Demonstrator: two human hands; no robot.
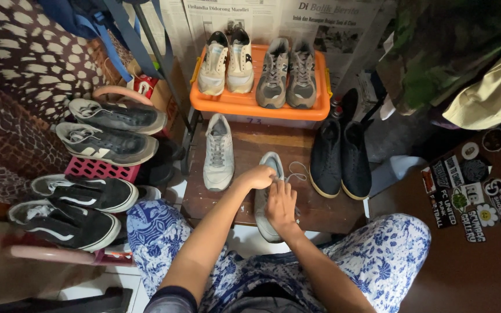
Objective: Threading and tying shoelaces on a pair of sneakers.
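Note:
A light grey sneaker [268,164] lies toe-near on a low wooden table [320,211], mostly covered by both hands. My left hand [256,177] grips the shoe's upper near the tongue. My right hand [280,206] presses on its laces lower down, with a loose white lace [298,171] curling out to the right. The matching grey sneaker [218,152] lies free just to the left on the same table.
An orange tray [250,103] behind holds a cream pair and a grey pair. A dark pair [340,156] stands at the table's right. Black and grey sneakers rest on pink racks [97,169] at left. A stickered brown surface [465,243] sits at right.

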